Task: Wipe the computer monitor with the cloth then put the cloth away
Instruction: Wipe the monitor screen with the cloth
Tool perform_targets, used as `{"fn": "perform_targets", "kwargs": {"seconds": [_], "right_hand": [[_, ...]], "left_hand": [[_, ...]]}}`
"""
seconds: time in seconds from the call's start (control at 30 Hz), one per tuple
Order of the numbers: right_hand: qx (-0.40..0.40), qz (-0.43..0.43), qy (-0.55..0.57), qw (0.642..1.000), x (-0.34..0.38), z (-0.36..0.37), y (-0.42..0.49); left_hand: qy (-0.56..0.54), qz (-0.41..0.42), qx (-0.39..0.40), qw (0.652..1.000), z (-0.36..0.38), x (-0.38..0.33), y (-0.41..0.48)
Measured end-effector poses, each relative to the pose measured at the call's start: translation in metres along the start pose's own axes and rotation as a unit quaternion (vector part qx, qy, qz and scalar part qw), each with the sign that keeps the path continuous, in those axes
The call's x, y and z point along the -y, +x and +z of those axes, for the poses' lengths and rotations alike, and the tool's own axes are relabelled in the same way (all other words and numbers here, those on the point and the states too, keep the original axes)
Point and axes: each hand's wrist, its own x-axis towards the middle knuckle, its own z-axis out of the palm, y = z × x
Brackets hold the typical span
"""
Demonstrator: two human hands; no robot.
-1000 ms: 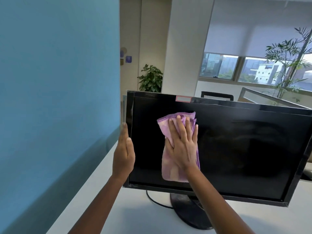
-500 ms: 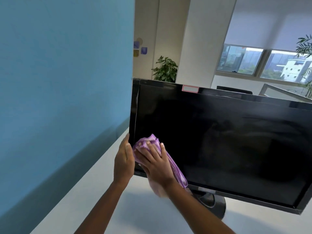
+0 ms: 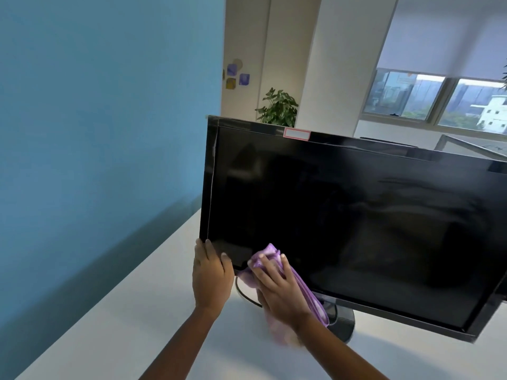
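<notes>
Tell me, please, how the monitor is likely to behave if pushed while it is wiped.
It would probably tip or swivel: the wide monitor stands on one small stand, and the left hand grips its corner, seemingly to steady it. It looks rigid, though its glossy front may mark under pressure.

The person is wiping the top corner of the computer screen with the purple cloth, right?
Not quite. The head view shows the right hand pressing the purple cloth on the bottom left corner of the monitor, not the top corner.
</notes>
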Motion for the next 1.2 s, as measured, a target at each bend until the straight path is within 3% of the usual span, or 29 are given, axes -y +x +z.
{"fn": "perform_targets", "kwargs": {"seconds": [0.13,0.37,0.67,0.83,1.03,1.2], "right_hand": [[-0.019,0.026,0.005,0.999,-0.021,-0.002,-0.038],[-0.051,0.121,0.011,0.991,-0.053,-0.013,-0.095],[-0.055,0.196,-0.001,0.979,-0.091,-0.030,-0.138],[-0.087,0.218,0.017,0.972,-0.116,-0.044,-0.149],[-0.226,0.324,0.043,0.918,-0.174,-0.086,-0.105],[-0.318,0.417,0.075,0.848,-0.224,-0.114,-0.047]], "left_hand": [[0.106,0.028,0.048,0.993,0.015,-0.008,-0.027],[0.232,0.205,0.086,0.947,0.032,-0.016,-0.059],[0.251,0.265,0.070,0.928,0.037,-0.031,-0.063],[0.217,0.310,0.012,0.926,0.031,-0.058,-0.054],[0.169,0.377,-0.089,0.906,0.015,-0.119,-0.028],[0.140,0.413,-0.134,0.890,0.000,-0.167,-0.004]]}}
